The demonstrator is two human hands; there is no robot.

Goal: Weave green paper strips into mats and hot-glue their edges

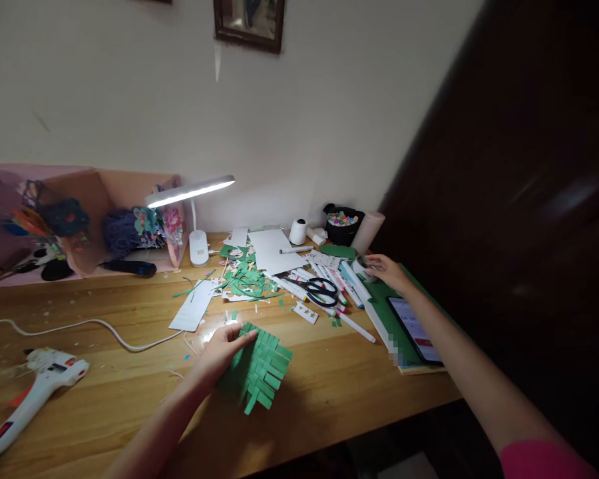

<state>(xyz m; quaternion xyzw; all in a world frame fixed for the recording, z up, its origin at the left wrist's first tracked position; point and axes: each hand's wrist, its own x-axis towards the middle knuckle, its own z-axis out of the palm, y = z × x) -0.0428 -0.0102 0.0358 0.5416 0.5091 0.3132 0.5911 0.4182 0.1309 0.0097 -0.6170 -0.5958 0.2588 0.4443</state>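
Note:
My left hand [229,346] pinches the upper left edge of a woven green paper mat [267,362], thumb on top. Loose strip ends stick out along the mat's right and lower sides, and it is held over the front of the wooden table. At the right, my right hand [387,271] has its fingers on the rim of a small white round container [363,269], dark at its opening. What lies inside it is too small to tell. Just left of it, black-handled scissors [319,291] lie on several white markers [357,327].
A tablet [414,329] lies on green sheets at the right. Green paper scraps [249,279] and a white sheet [269,251] cover the back middle. A lit lamp [198,248] stands behind, with a pink divided box [100,193] at left. A glue gun [44,386] lies front left.

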